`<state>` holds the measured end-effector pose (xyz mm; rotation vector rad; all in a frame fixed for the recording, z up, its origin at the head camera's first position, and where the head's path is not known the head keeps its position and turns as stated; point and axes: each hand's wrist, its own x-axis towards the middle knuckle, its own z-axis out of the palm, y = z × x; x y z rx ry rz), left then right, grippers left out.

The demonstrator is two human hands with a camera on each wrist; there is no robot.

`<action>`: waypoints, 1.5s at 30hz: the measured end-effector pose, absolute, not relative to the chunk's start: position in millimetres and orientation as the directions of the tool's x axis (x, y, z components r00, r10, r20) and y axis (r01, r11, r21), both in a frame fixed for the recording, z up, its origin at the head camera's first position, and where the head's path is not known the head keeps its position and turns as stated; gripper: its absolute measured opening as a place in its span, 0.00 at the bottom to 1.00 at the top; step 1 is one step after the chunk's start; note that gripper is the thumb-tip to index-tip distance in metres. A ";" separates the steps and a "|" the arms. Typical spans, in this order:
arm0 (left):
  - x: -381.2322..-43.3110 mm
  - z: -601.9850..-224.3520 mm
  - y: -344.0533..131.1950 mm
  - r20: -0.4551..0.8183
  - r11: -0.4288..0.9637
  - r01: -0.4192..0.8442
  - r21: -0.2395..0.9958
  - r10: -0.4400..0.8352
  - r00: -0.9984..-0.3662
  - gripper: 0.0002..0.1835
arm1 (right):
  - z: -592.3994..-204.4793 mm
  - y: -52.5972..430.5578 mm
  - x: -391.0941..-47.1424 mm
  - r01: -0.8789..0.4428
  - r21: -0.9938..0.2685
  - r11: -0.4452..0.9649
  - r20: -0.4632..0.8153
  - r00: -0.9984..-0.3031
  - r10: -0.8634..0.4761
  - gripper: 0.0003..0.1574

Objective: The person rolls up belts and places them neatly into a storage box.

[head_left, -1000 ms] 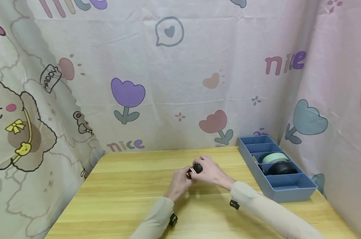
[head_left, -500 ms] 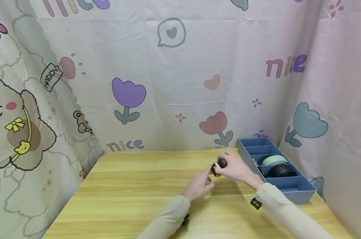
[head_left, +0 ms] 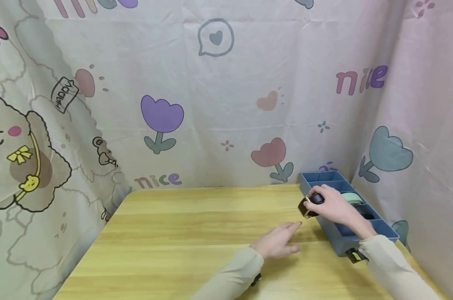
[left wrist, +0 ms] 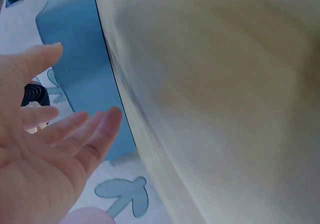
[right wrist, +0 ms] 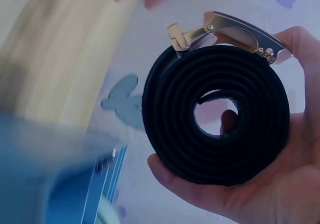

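A black belt (right wrist: 262, 114), coiled into a tight roll with a gold-toned metal buckle (right wrist: 237, 30) on its outside, is in my right hand (head_left: 336, 206). In the right wrist view, thumb and fingers grip the roll around its outer edge, and one fingertip shows through the centre hole. The head view has this belt held up in the air by the left side of the blue divided box (head_left: 333, 237). My left hand (head_left: 276, 241) hovers over the table to the left of the box, fingers extended, holding nothing. Its palm and spread fingers show in the left wrist view.
Inside the box lie a pale green coil (head_left: 351, 198) and a dark coil (head_left: 367, 214), partly covered by my right arm. The light wooden table (head_left: 166, 241) extends left. A patterned curtain (head_left: 211, 104) hangs behind it.
My right hand has carried the belt rightward from the table's middle to the box. The left hand has let go of the belt and moved right and slightly nearer to me.
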<state>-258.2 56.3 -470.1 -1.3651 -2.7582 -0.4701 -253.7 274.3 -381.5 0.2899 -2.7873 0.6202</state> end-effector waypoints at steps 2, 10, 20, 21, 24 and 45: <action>-256.9 -469.0 63.0 0.155 0.554 0.802 0.221 0.792 -0.590 0.40 | -379.2 286.3 -249.8 -0.235 -0.383 0.893 0.302 -0.946 -0.119 0.19; -254.0 -464.2 84.4 0.153 0.517 0.837 0.177 0.826 -0.543 0.38 | -380.6 333.6 -229.6 -0.156 -0.375 0.914 0.271 -0.961 -0.053 0.22; -244.4 -456.7 112.7 0.087 0.528 0.830 0.182 0.832 -0.548 0.42 | -385.9 366.1 -218.8 -0.121 -0.316 0.941 0.228 -0.972 -0.048 0.23; -243.4 -456.7 114.7 0.082 0.531 0.828 0.180 0.831 -0.551 0.42 | -385.6 367.0 -218.4 -0.129 -0.305 0.944 0.233 -0.971 -0.058 0.23; -240.4 -456.5 119.2 0.074 0.535 0.830 0.160 0.832 -0.550 0.43 | -386.6 368.2 -216.4 -0.140 -0.282 0.949 0.221 -0.972 -0.078 0.22; -235.6 -464.3 135.8 0.057 0.471 0.882 -0.004 0.881 -0.470 0.44 | -437.7 356.0 -213.2 -0.086 -0.221 0.971 0.264 -0.964 -0.025 0.26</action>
